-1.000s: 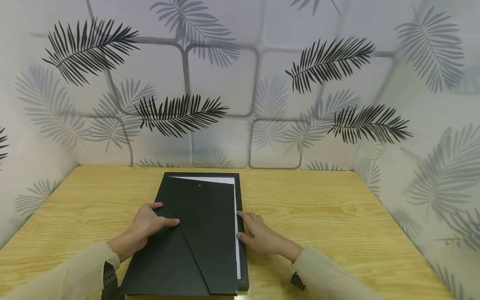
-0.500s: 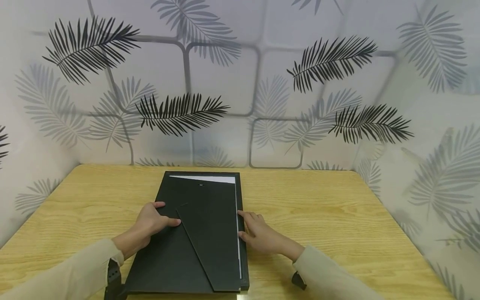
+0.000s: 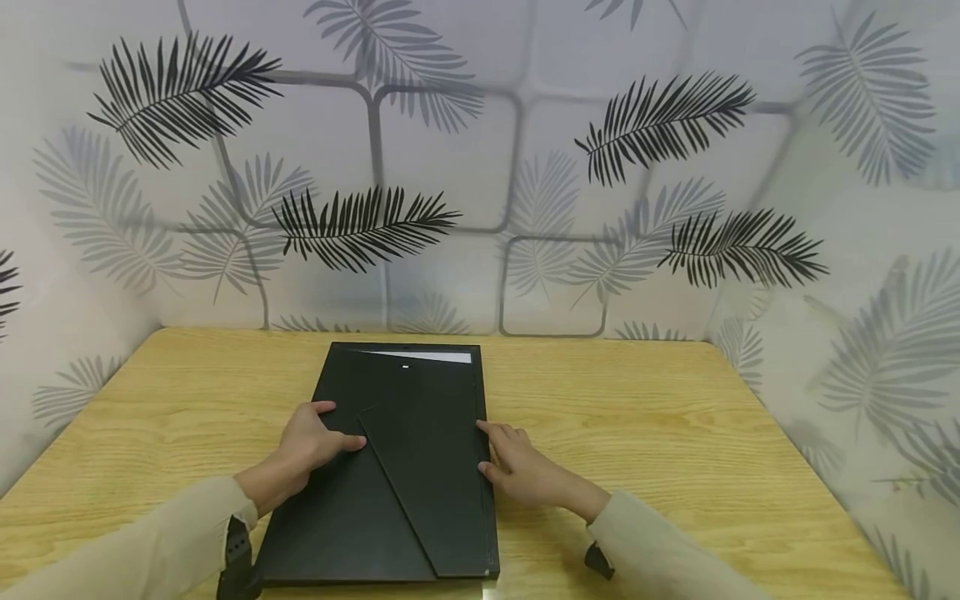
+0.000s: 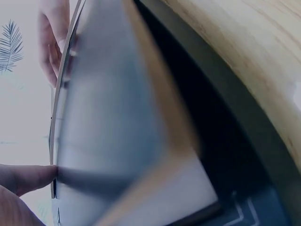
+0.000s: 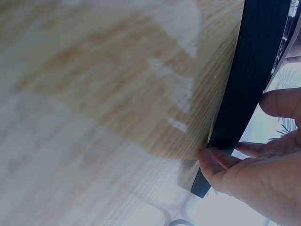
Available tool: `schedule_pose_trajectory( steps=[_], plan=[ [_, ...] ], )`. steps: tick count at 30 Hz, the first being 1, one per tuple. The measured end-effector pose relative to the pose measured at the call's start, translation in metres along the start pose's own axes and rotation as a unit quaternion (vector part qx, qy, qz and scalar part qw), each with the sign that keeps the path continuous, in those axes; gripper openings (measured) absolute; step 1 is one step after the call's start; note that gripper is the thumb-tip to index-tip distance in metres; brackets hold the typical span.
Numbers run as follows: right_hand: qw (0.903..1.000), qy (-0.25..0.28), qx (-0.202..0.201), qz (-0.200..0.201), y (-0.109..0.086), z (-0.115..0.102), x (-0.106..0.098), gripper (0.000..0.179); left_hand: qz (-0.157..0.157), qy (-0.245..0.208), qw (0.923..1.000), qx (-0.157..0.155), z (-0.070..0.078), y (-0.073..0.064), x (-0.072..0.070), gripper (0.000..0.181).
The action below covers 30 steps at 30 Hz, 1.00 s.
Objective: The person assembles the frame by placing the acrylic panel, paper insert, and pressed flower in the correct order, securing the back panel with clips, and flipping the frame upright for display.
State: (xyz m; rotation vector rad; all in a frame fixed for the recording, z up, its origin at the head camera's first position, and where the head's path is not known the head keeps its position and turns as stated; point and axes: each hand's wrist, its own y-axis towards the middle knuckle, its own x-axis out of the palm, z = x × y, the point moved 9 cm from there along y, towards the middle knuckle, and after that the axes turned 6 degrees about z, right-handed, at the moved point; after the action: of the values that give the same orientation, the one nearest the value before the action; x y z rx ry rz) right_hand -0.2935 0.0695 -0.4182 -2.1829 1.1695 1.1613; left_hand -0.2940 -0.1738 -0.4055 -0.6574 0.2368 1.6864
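Since the cream sleeves fill the bottom corners, they're the nearest thing to me, each with a black wristband poking out below. Right past those is the black backing board, lying over a black picture frame on the table, a bit left of centre and between the two hands. From the left wrist you can see the board's brown edge up off the frame at the near left corner, kinda blurry, with a dark gap underneath. The stand flap lies flat on the board.

Left hand is over the board's left side, thumb and index spread wide, thumb on top. The other fingers are hidden, so I can't tell if they're hooked under the edge. Right hand has the frame's right side pinched, thumb on the upper edge, fingertips down low on the outside.

Further up, a thin white wedge shows between board and frame at the far end. Then it's yellowish wood-grain table, and behind that a pale backdrop covered in black and grey feathery leaves.
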Motion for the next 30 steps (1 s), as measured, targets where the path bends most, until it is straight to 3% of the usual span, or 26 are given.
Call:
schedule_pose_trajectory(
  steps=[30],
  plan=[
    [1.0,-0.003,0.001,0.004,-0.0003,-0.0002,-0.0002,0.056,0.043,0.005,0.9991,0.0,-0.0015,0.0066,-0.0033,0.076]
  ],
)
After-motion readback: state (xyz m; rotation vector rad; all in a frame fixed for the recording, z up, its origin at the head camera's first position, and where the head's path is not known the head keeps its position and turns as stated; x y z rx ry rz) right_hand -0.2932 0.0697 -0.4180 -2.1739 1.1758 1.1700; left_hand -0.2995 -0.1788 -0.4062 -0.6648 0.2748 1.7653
